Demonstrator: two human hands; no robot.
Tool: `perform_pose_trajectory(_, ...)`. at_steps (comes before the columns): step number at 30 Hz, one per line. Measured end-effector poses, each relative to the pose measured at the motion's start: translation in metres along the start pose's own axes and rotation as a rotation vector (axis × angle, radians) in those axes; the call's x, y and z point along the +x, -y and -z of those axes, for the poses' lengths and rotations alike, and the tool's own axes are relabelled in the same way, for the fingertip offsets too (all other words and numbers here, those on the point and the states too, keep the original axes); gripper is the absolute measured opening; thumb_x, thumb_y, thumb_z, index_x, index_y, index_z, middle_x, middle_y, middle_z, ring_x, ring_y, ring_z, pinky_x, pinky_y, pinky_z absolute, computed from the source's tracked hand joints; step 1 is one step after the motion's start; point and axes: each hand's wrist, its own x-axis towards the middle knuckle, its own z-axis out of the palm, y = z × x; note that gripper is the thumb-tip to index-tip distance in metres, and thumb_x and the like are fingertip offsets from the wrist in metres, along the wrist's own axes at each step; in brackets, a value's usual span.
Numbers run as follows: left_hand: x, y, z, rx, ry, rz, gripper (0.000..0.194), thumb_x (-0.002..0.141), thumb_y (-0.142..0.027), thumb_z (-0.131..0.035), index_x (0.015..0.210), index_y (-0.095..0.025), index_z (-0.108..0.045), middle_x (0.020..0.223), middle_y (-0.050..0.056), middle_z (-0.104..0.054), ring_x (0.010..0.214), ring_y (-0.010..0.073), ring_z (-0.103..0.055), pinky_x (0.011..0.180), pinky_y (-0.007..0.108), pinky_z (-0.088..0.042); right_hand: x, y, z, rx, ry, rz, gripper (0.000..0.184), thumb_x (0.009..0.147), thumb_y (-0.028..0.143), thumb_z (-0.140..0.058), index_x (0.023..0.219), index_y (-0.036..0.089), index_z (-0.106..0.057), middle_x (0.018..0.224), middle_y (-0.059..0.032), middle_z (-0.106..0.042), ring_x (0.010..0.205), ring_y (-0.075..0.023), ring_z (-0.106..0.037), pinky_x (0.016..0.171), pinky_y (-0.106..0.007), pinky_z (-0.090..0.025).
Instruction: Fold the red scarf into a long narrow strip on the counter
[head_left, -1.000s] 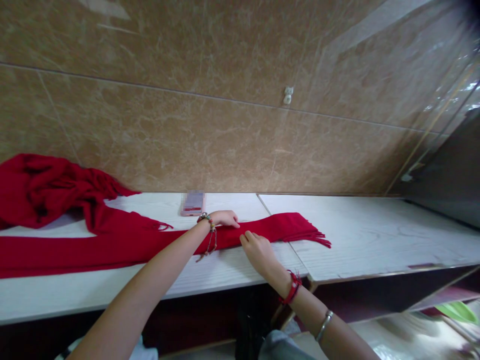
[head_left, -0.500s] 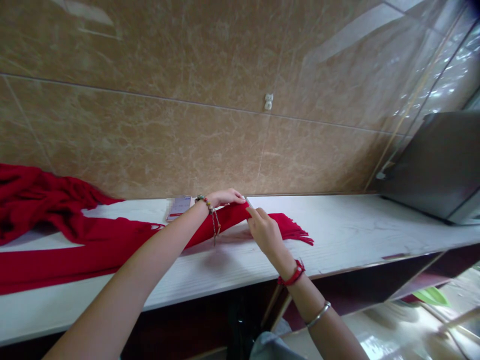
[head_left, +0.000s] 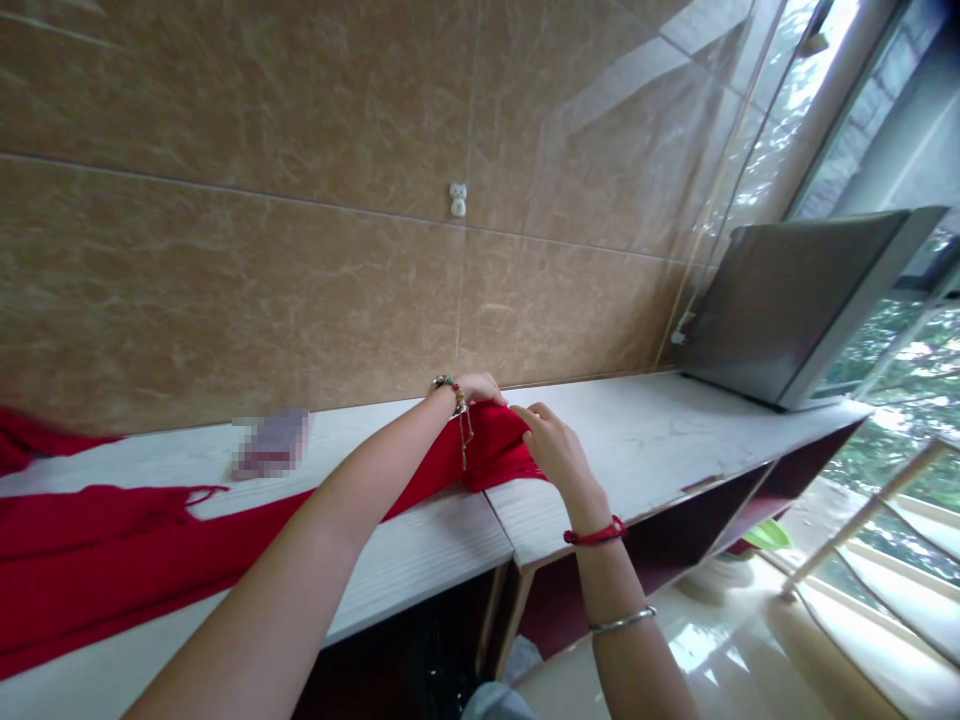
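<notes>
A long red scarf (head_left: 135, 545) lies stretched along a white wood-grain counter (head_left: 645, 450), running from the left edge to the middle. My left hand (head_left: 480, 388) grips the scarf's right end from the far side, fingers curled over the cloth. Facing it on the near side, my right hand (head_left: 551, 445) pinches the same bunched end with closed fingers. The fringe of this end is hidden under my hands. Both hands hold the cloth a little above the counter.
A blurred phone-like item (head_left: 271, 442) lies on the counter near the brown tiled wall (head_left: 300, 250). A grey slanted panel (head_left: 787, 300) stands at the counter's right end by a window. Dark open shelves run below the counter.
The scarf's right end was lying flat with its fringe spread; both hands have gathered and lifted it into a bunch. The view has swung to the right.
</notes>
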Motion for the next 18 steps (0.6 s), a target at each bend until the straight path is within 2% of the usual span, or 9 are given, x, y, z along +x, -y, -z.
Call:
perform_pose_trajectory(3, 0.011, 0.006, -0.021, 0.083, -0.011, -0.004, 0.027, 0.087, -0.035, -0.051, 0.105, -0.016, -0.058, 0.110, 0.005, -0.057, 0.094, 0.0217, -0.056, 0.081, 0.036, -0.048, -0.003, -0.017, -0.020, 0.033, 0.111, 0.069, 0.052, 0.077, 0.002, -0.037, 0.122, 0.024, -0.051, 0.111, -0.0070, -0.057, 0.085, -0.0147, -0.058, 0.066, -0.021, -0.044)
perform_pose_trajectory(6, 0.014, 0.011, -0.036, 0.153, -0.045, -0.024, 0.028, 0.083, -0.033, -0.055, 0.101, -0.013, -0.062, 0.103, 0.006, -0.063, 0.092, 0.0221, -0.058, 0.083, 0.032, -0.045, -0.005, -0.028, -0.037, 0.091, 0.190, 0.116, 0.052, 0.077, 0.001, -0.035, 0.122, 0.021, -0.052, 0.109, -0.0077, -0.059, 0.090, -0.0148, -0.057, 0.074, -0.022, -0.044)
perform_pose_trajectory(8, 0.006, 0.016, -0.043, 0.181, -0.092, -0.045, 0.032, 0.084, -0.032, -0.051, 0.109, -0.013, -0.058, 0.109, 0.008, -0.061, 0.100, 0.0220, -0.056, 0.087, 0.031, -0.042, -0.006, -0.031, -0.043, 0.127, 0.214, 0.128, 0.052, 0.077, 0.001, -0.033, 0.122, 0.020, -0.052, 0.108, -0.0085, -0.060, 0.092, -0.0151, -0.057, 0.078, -0.023, -0.043)
perform_pose_trajectory(10, -0.013, 0.023, -0.050, 0.214, -0.170, -0.073, 0.041, 0.088, -0.035, -0.043, 0.122, -0.014, -0.048, 0.124, 0.011, -0.052, 0.113, 0.0226, -0.048, 0.094, 0.033, -0.037, -0.006, -0.033, -0.045, 0.162, 0.214, 0.135, 0.054, 0.076, 0.000, -0.033, 0.123, 0.019, -0.051, 0.108, -0.0094, -0.060, 0.093, -0.0155, -0.057, 0.080, -0.024, -0.043)
perform_pose_trajectory(13, -0.060, 0.039, -0.063, 0.374, -0.319, -0.166, 0.060, 0.085, -0.050, -0.041, 0.133, -0.015, -0.034, 0.140, 0.015, -0.033, 0.127, 0.0282, -0.031, 0.102, 0.043, -0.026, -0.006, -0.035, -0.045, 0.212, 0.204, 0.140, 0.056, 0.074, -0.001, -0.033, 0.124, 0.016, -0.051, 0.107, -0.0111, -0.061, 0.093, -0.0159, -0.057, 0.081, -0.025, -0.043)
perform_pose_trajectory(14, -0.077, 0.044, -0.067, 0.432, -0.311, -0.189, 0.069, 0.082, -0.054, -0.043, 0.136, -0.015, -0.028, 0.144, 0.016, -0.025, 0.131, 0.0295, -0.022, 0.103, 0.046, -0.022, -0.006, -0.035, -0.046, 0.226, 0.202, 0.141, 0.056, 0.073, -0.001, -0.032, 0.123, 0.015, -0.051, 0.106, -0.0116, -0.061, 0.092, -0.0159, -0.057, 0.081, -0.025, -0.043)
perform_pose_trajectory(16, -0.105, 0.052, -0.075, 0.507, -0.224, -0.201, 0.081, 0.077, -0.059, -0.048, 0.140, -0.016, -0.019, 0.148, 0.016, -0.011, 0.135, 0.0304, -0.009, 0.105, 0.048, -0.018, -0.005, -0.036, -0.049, 0.254, 0.194, 0.140, 0.057, 0.072, -0.002, -0.032, 0.122, 0.014, -0.053, 0.103, -0.0121, -0.062, 0.089, -0.0159, -0.058, 0.080, -0.026, -0.044)
perform_pose_trajectory(18, -0.118, 0.055, -0.079, 0.549, -0.172, -0.214, 0.079, 0.079, -0.059, -0.045, 0.140, -0.018, -0.017, 0.149, 0.013, -0.006, 0.135, 0.0294, -0.003, 0.106, 0.049, -0.014, -0.005, -0.036, -0.053, 0.280, 0.177, 0.143, 0.057, 0.071, -0.002, -0.032, 0.121, 0.014, -0.053, 0.102, -0.0123, -0.063, 0.088, -0.0160, -0.058, 0.080, -0.026, -0.044)
